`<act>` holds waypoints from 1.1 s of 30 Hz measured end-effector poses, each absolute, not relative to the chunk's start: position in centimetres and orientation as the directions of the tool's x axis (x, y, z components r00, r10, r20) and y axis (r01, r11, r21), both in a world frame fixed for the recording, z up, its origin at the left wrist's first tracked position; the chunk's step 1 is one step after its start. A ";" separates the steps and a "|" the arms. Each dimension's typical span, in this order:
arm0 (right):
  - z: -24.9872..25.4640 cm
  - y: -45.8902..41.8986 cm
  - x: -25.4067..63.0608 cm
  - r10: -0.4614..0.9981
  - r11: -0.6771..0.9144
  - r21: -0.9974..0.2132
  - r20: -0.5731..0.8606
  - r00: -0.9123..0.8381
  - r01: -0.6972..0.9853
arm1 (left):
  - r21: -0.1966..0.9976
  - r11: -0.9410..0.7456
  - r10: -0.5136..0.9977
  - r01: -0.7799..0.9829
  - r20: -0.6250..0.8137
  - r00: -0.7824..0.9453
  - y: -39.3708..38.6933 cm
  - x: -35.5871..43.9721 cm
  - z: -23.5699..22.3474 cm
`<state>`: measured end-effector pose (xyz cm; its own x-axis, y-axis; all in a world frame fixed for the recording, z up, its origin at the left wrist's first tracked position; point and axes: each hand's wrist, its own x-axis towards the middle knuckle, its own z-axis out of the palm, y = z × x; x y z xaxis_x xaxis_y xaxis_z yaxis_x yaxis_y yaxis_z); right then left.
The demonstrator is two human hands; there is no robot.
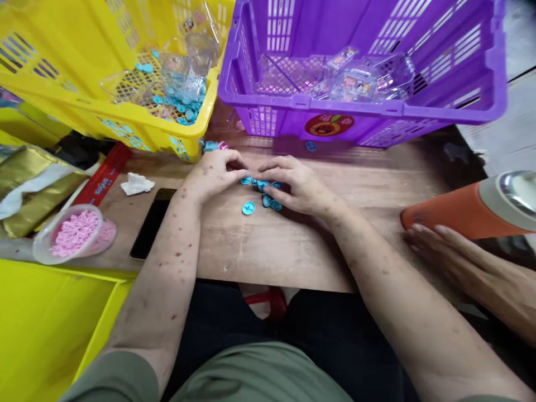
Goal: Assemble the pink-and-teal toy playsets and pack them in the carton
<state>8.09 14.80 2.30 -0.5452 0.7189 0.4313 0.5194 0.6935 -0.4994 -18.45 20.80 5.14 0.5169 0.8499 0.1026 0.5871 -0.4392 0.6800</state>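
Small round blue plastic discs lie on the wooden table, most of them in a loose cluster between my hands. My left hand is closed, thumb and index fingertip together at the edge of one blue disc. My right hand reaches over the cluster with fingers apart; its thumb touches the discs and partly covers some of them. Beyond my left hand, a few blue pieces and a pink piece rest by the yellow crate.
A yellow crate and a purple crate hold clear plastic packs. On the left are a phone, a tub of pink pieces and crumpled tissue. At right, another person's hand is beside an orange bottle.
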 end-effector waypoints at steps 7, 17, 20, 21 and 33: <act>2.0 14.7 7.9 0.773 0.619 -0.520 0.271 -0.574 0.588 | 0.657 -0.432 0.858 0.618 0.088 0.506 20.8 -18.2 4.8; 1.6 15.5 7.5 0.793 0.601 -0.549 0.315 -0.522 0.581 | 0.638 -0.414 0.869 0.649 0.063 0.491 20.8 -17.9 4.3; 1.8 15.5 7.6 0.804 0.583 -0.557 0.290 -0.519 0.592 | 0.613 -0.441 0.858 0.655 0.074 0.509 20.6 -17.9 4.3; 2.0 15.5 7.7 0.807 0.579 -0.556 0.285 -0.518 0.596 | 0.597 -0.472 0.843 0.649 0.090 0.530 20.6 -18.0 4.4; 3.2 14.7 9.6 0.783 0.617 -0.464 0.277 -0.557 0.636 | 0.353 -0.654 0.742 0.669 0.127 0.658 19.6 -17.2 4.6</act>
